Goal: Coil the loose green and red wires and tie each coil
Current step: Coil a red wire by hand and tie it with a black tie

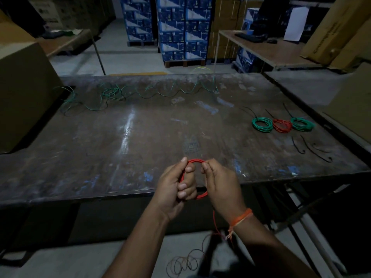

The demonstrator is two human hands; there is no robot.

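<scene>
A: Status on the hands?

B: I've got both on the red coil [195, 178], held up over the near edge of the desk [140, 137]. Left hand [174, 187] has its fingers curled round the coil's left side, thumb up along the top arc. Right hand [219, 182] pinches the right side of the loop near the top, fingers curled.

A: Is the red all wound up?

B: No. A loose red tail [215, 223] drops from the coil below my right wrist, and thin loops [184, 263] lie on the floor beneath. Too dark down there to tell their colour.

A: Where's the green?

B: Loose green wire [140, 93] is strung in waves along the far edge of the desk, with a tangle toward the far left, beside a cardboard box [22, 93]. Nothing is touching it.

A: Finished ones?

B: Three coils in a row at the far right of the desk: green coil [262, 124], small red coil [282, 125], second green coil [302, 124]. They sit touching or just beside one another. Each has a dark tie tail sticking out behind it.

A: Spare ties?

B: A few black ties [313, 150] lie loose on the desk, nearer me than that row.
</scene>
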